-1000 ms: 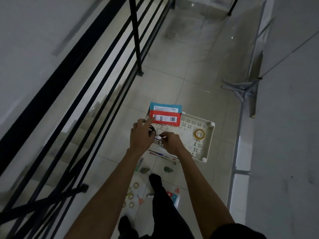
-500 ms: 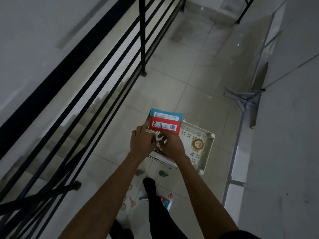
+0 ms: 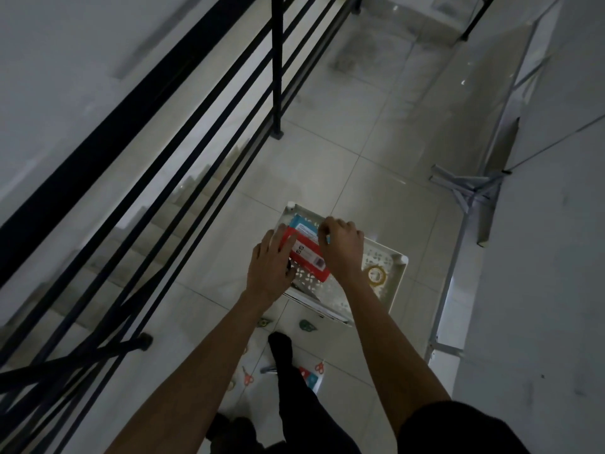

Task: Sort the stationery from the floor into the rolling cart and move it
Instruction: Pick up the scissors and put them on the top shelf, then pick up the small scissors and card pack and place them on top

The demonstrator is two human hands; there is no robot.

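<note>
Both hands, left hand (image 3: 270,268) and right hand (image 3: 342,245), clasp the red packet (image 3: 309,257) over the cart (image 3: 397,276); loosened fingers could drop it onto floor scissors (image 3: 247,379).

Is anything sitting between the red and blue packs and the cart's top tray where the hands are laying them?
Nothing visible does. The left hand and right hand already rest on the packs, which lie over the tray. The tape roll sits apart, toward the tray's right end.
</note>
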